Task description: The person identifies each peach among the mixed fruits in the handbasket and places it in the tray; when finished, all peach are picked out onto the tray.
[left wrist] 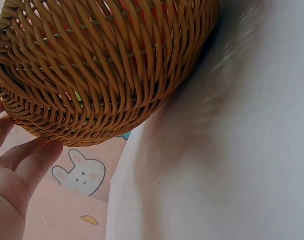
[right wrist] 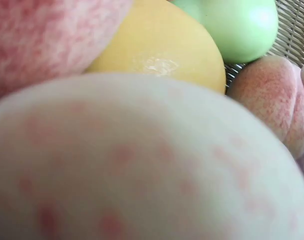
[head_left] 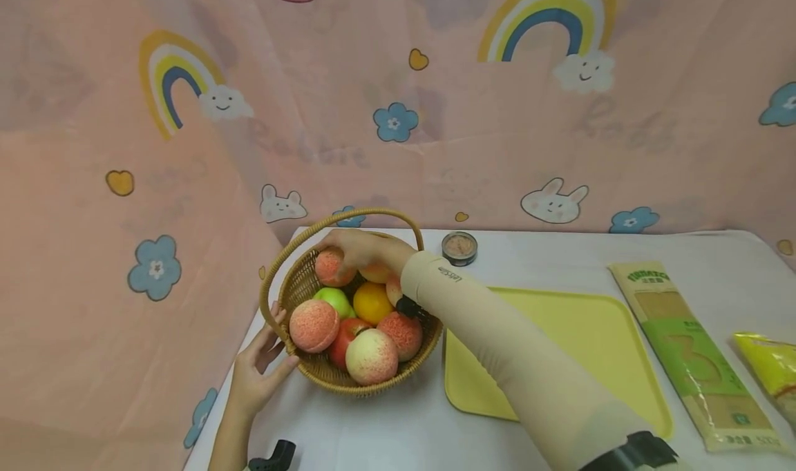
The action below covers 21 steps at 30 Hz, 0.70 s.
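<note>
A wicker basket (head_left: 367,391) with a tall handle stands on the left part of the table, full of fruit. My right hand (head_left: 365,247) reaches over its far side and holds a pinkish peach (head_left: 329,265) between thumb and fingers; the same peach (right wrist: 266,90) shows at the right edge of the right wrist view. Around it lie a green fruit (head_left: 336,300), an orange (head_left: 373,304), a red fruit (head_left: 343,343), a pale speckled peach (head_left: 371,358) and several more peaches. At the left rim, my left hand (head_left: 251,371) touches the basket with spread fingers (left wrist: 39,162).
Right of the basket lies a yellow tray (head_left: 578,347), partly under my right forearm. A small round tin (head_left: 459,248) sits behind it. Farther right are a long green-and-tan packet (head_left: 696,360) and a yellow bag (head_left: 771,367). A patterned pink cloth (head_left: 448,167) hangs behind the table.
</note>
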Each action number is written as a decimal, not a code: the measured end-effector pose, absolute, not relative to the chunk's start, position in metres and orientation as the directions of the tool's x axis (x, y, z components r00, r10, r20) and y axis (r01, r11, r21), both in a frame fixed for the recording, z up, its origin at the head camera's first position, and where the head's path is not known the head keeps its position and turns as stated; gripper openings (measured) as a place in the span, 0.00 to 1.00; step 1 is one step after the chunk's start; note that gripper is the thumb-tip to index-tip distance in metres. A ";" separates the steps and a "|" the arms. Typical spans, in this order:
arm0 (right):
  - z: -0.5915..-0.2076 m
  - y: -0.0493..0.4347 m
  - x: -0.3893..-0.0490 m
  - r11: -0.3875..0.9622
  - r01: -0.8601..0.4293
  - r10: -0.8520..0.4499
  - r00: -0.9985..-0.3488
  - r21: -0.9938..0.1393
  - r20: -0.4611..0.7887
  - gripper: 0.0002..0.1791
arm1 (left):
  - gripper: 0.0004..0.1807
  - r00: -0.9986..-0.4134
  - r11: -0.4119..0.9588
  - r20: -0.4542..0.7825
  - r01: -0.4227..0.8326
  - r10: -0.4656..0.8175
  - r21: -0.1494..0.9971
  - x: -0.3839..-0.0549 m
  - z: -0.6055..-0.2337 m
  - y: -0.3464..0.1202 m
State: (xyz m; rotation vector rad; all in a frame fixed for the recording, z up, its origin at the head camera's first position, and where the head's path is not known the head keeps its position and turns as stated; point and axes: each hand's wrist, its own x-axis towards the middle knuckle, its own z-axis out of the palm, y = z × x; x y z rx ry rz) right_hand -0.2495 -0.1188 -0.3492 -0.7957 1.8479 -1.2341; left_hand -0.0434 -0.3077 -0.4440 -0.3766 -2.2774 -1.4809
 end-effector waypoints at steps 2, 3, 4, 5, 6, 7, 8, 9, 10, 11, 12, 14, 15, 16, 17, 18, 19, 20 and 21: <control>-0.351 -0.119 -0.249 0.338 -0.154 -0.829 -0.515 -0.928 -0.217 0.41 | 0.41 -0.882 0.413 0.471 0.432 0.008 0.802 -0.043 -0.444 -0.307; -0.351 -0.120 -0.250 0.348 -0.206 -0.833 -0.516 -0.915 -0.200 0.41 | 0.41 -0.881 0.418 0.472 0.432 0.008 0.799 -0.043 -0.444 -0.307; -0.352 -0.121 -0.250 0.365 -0.285 -0.839 -0.513 -0.887 -0.181 0.41 | 0.41 -0.881 0.422 0.472 0.431 0.008 0.798 -0.042 -0.444 -0.307; -0.352 -0.122 -0.251 0.383 -0.368 -0.847 -0.507 -0.847 -0.162 0.42 | 0.41 -0.882 0.420 0.472 0.431 0.008 0.799 -0.042 -0.444 -0.307; -0.352 -0.123 -0.251 0.404 -0.455 -0.853 -0.500 -0.794 -0.148 0.41 | 0.41 -0.883 0.417 0.469 0.429 0.007 0.801 -0.042 -0.443 -0.307; -0.353 -0.123 -0.252 0.423 -0.529 -0.858 -0.495 -0.735 -0.137 0.41 | 0.41 -0.883 0.415 0.469 0.429 0.008 0.802 -0.042 -0.443 -0.308; -0.353 -0.124 -0.253 0.437 -0.609 -0.865 -0.487 -0.662 -0.123 0.41 | 0.41 -0.883 0.415 0.468 0.429 0.008 0.802 -0.042 -0.443 -0.308; -0.354 -0.125 -0.254 0.445 -0.670 -0.870 -0.480 -0.594 -0.110 0.40 | 0.40 -0.884 0.414 0.467 0.428 0.008 0.803 -0.042 -0.443 -0.308; -0.354 -0.126 -0.254 0.446 -0.716 -0.876 -0.472 -0.537 -0.099 0.40 | 0.40 -0.884 0.415 0.468 0.430 0.010 0.802 -0.042 -0.443 -0.308; -0.354 -0.126 -0.255 0.447 -0.744 -0.879 -0.467 -0.497 -0.092 0.39 | 0.40 -0.883 0.413 0.468 0.431 0.012 0.803 -0.043 -0.443 -0.308; -0.354 -0.126 -0.255 0.448 -0.761 -0.881 -0.464 -0.469 -0.088 0.39 | 0.40 -0.884 0.412 0.466 0.430 0.013 0.804 -0.043 -0.444 -0.308; -0.354 -0.127 -0.256 0.442 -0.774 -0.885 -0.457 -0.454 -0.083 0.38 | 0.40 -0.885 0.414 0.466 0.429 0.014 0.803 -0.043 -0.443 -0.308; -0.354 -0.128 -0.256 0.437 -0.779 -0.888 -0.453 -0.450 -0.078 0.37 | 0.40 -0.886 0.411 0.463 0.427 0.012 0.805 -0.043 -0.443 -0.308; -0.354 -0.128 -0.256 0.430 -0.788 -0.891 -0.448 -0.441 -0.070 0.37 | 0.40 -0.887 0.410 0.461 0.424 0.011 0.807 -0.043 -0.443 -0.308; -0.354 -0.128 -0.256 0.422 -0.796 -0.895 -0.442 -0.433 -0.061 0.36 | 0.40 -0.889 0.406 0.458 0.421 0.007 0.811 -0.042 -0.443 -0.308; -0.354 -0.127 -0.256 0.416 -0.802 -0.898 -0.437 -0.429 -0.053 0.36 | 0.40 -0.890 0.407 0.457 0.419 0.006 0.811 -0.042 -0.443 -0.308; -0.353 -0.127 -0.256 0.410 -0.807 -0.900 -0.434 -0.425 -0.043 0.35 | 0.40 -0.889 0.410 0.458 0.420 0.005 0.810 -0.042 -0.443 -0.308; -0.354 -0.126 -0.256 0.404 -0.811 -0.901 -0.433 -0.424 -0.030 0.35 | 0.40 -0.888 0.413 0.459 0.420 0.005 0.808 -0.042 -0.443 -0.308; -0.354 -0.126 -0.256 0.399 -0.810 -0.901 -0.434 -0.430 -0.018 0.34 | 0.40 -0.887 0.415 0.462 0.423 0.006 0.806 -0.042 -0.443 -0.307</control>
